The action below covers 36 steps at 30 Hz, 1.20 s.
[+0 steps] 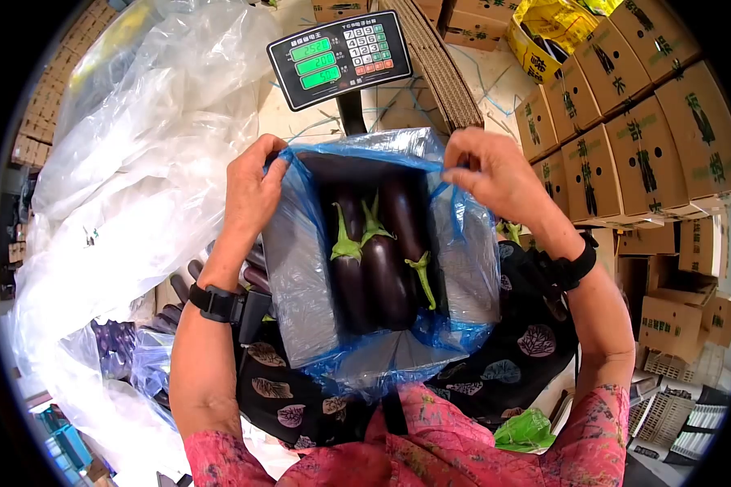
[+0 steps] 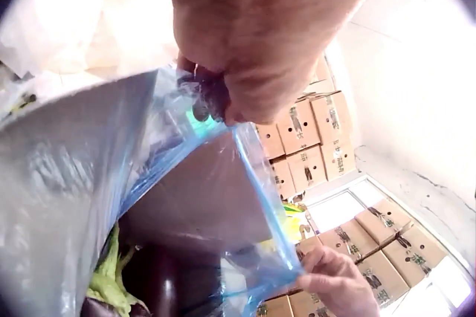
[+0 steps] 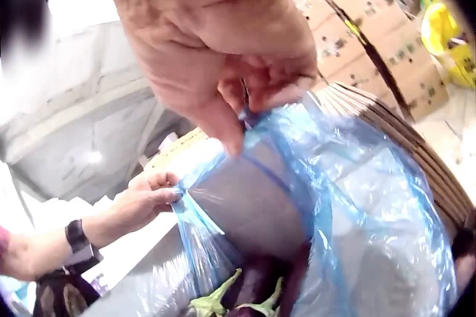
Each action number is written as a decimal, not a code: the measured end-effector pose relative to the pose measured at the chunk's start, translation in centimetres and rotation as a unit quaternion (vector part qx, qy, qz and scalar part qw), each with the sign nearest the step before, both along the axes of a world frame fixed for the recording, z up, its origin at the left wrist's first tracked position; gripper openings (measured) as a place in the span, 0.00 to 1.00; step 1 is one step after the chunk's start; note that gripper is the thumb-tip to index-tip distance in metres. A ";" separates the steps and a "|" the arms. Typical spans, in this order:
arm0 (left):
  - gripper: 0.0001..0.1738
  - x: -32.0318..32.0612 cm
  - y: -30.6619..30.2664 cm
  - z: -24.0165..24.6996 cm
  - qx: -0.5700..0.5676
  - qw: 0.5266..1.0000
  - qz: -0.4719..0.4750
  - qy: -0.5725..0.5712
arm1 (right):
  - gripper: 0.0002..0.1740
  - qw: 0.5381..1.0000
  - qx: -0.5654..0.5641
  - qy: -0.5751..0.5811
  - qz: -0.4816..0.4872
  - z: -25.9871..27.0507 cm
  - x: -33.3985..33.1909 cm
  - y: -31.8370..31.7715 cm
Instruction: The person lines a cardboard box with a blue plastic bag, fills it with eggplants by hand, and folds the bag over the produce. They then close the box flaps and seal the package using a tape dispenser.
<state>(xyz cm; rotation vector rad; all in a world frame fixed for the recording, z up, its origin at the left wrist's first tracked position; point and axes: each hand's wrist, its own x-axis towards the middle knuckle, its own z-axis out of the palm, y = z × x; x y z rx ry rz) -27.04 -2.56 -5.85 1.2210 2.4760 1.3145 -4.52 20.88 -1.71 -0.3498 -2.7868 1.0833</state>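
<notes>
Brown cardboard cartons printed with dark eggplant pictures and green lettering [image 1: 638, 166] are stacked beyond the right hand and off to its side, while cloudy, crumpled clear plastic sheeting [image 1: 146, 162] spreads out past the left hand. Both hands grip the rim of a thin, translucent blue plastic bag [image 1: 304, 292]: the left hand [image 1: 253, 185] pinches its edge between thumb and curled fingers, and the right hand [image 1: 499, 174] pinches the opposite edge the same way. Between the two, the bag's mouth is spread wide, and it lines an open box with grey inner walls [image 1: 357, 170]. Glossy dark purple eggplants with green caps and stems [image 1: 388, 284] lie side by side inside, below and between the hands, touching neither.

Ahead of the hands and between them stands a black electronic scale display with green-lit readouts and a keypad [image 1: 339, 61]; its digits are too blurred to read surely. Flattened brown cardboard sheets [image 1: 440, 69] are stacked just beyond the right hand, with a bright yellow printed bag [image 1: 544, 36] farther past it.
</notes>
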 end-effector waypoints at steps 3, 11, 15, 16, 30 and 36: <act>0.06 0.8 -1.8 3.0 -0.089 0.993 -0.061 -0.050 | 0.06 0.974 0.006 -0.124 0.192 -0.9 1.9 -2.3; 0.19 1.1 -5.7 2.0 -0.033 0.999 -0.037 -0.001 | 0.13 0.995 0.090 -0.023 0.038 -0.8 3.4 -4.3; 0.34 -2.8 -6.5 0.2 0.046 0.948 0.099 -0.299 | 0.35 0.993 0.107 0.004 0.058 -4.7 2.6 -4.2; 0.38 -1.9 -6.5 -0.4 0.024 0.928 0.075 -0.364 | 0.40 0.992 0.101 -0.001 0.080 -5.7 2.7 -5.3; 0.07 1.3 -7.0 4.3 -0.016 0.960 -0.022 -0.280 | 0.11 0.988 -0.115 0.005 -0.108 3.6 3.0 0.0; 0.06 9.7 -8.5 5.0 -0.173 0.894 -0.397 -0.115 | 0.09 0.933 -0.039 -0.254 0.252 2.5 9.9 -8.5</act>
